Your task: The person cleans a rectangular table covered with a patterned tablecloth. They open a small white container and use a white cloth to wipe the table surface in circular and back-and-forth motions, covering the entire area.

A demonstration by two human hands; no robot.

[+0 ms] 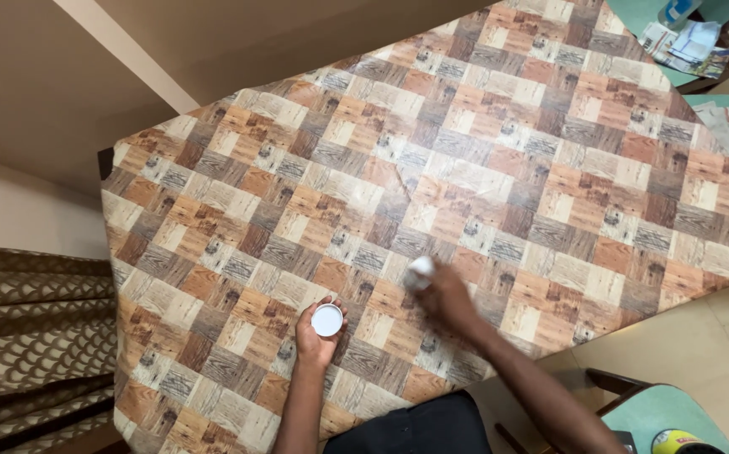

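Observation:
My left hand (317,336) rests on the patterned table (431,168) near its front edge and holds a small round white container (327,320), its flat white top facing up. My right hand (446,296) is blurred, a little to the right of the left, and its fingers are closed on a small white object (420,271) just above the tabletop. I cannot tell what that white object is. Both forearms come in from the bottom of the view.
The table carries a wood-block patterned cover. A brown curtain (28,328) hangs at the left. Teal chairs with papers (688,42) stand at the upper right, another teal chair (663,412) with a yellow-green object (675,440) at the lower right.

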